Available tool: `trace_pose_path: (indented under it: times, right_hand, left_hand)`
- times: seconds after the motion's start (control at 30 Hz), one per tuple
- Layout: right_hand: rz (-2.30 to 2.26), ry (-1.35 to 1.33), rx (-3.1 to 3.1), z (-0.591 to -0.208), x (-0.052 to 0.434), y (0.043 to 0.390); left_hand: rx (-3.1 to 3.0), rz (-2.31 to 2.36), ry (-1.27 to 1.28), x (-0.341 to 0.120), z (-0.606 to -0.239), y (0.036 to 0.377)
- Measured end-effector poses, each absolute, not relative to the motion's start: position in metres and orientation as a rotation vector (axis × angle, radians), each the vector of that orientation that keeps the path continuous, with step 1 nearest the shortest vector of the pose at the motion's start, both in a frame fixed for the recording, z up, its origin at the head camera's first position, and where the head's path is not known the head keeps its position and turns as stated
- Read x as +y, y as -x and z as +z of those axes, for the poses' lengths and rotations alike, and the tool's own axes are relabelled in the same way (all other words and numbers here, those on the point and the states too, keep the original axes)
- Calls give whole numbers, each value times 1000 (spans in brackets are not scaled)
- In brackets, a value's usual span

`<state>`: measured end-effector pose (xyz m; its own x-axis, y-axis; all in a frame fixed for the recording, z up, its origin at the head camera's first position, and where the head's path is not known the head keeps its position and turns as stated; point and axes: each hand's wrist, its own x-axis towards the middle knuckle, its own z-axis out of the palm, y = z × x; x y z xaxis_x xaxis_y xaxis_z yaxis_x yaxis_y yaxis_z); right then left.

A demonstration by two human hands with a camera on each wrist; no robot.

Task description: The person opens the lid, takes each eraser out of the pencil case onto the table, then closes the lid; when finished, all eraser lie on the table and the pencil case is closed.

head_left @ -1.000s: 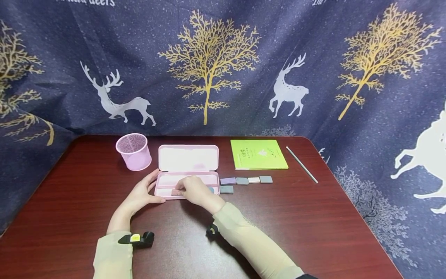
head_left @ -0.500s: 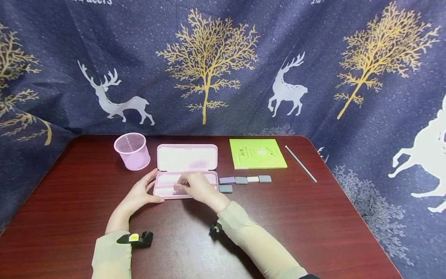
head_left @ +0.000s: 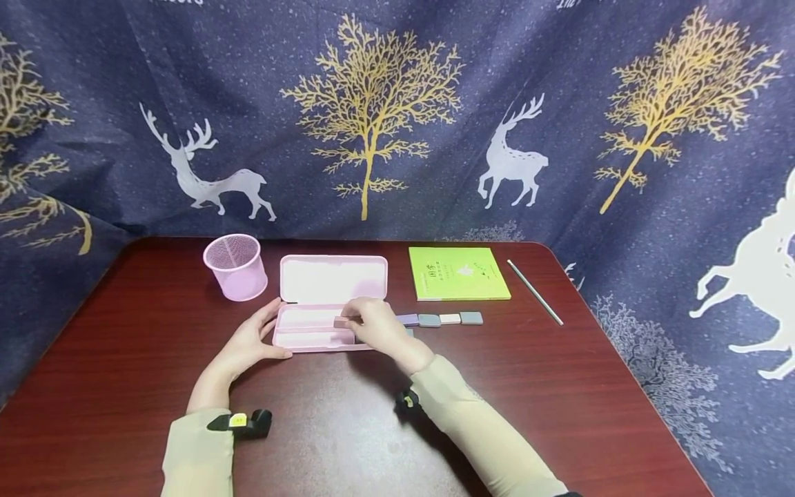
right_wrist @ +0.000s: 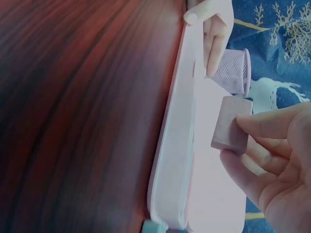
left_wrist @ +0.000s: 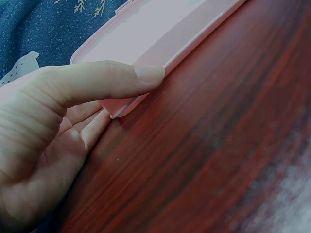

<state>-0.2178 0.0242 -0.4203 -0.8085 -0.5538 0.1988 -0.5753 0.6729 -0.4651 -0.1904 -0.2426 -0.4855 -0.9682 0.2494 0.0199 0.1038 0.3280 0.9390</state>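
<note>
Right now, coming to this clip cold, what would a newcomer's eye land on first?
Probably the bright green book at the far right part of the table, and the golden trees and white deer on the dark blue cloth behind. Next, the open pink pencil case near the middle, with the left hand at its left end and the right hand pinching a small block above it.

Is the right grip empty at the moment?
No, the right wrist view shows the right grip pinching a small, dull-pink rectangular block.
</note>
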Motion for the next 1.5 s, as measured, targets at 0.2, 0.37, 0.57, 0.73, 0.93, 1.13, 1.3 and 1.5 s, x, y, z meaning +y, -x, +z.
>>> trace_pose_path:
  times: [0.2,0.37,0.57,0.73,0.93,1.13,1.3,1.5]
  right_hand:
    - [873,-922,-2820,-421,41,219]
    - [903,-899,-2773,-423,60,222]
    - [978,-853,-2766,-426,88,230]
    - [971,-759,-2828,-427,112,236]
    - [1009,-707,-2884,-428,136,238]
    - [1045,-723,-2961,-429,154,237]
    - [1024,-729,-3011,-430,163,236]
    - [980,-820,-3055,-429,167,235]
  left_hand:
    - [2452,1726,-324,-242,-487,191]
    - [2445,1726,-308,-242,-486,192]
    - [2454,1712,-309,-242,-484,192]
    - [2454,1710,-306,-242,-483,193]
    - [2452,1715,-308,-242,-484,192]
    - [2445,1721,-298,-241,-485,191]
    - [2446,1718,-292,-241,-485,191]
    - [2463,1694,-280,-242,-485,190]
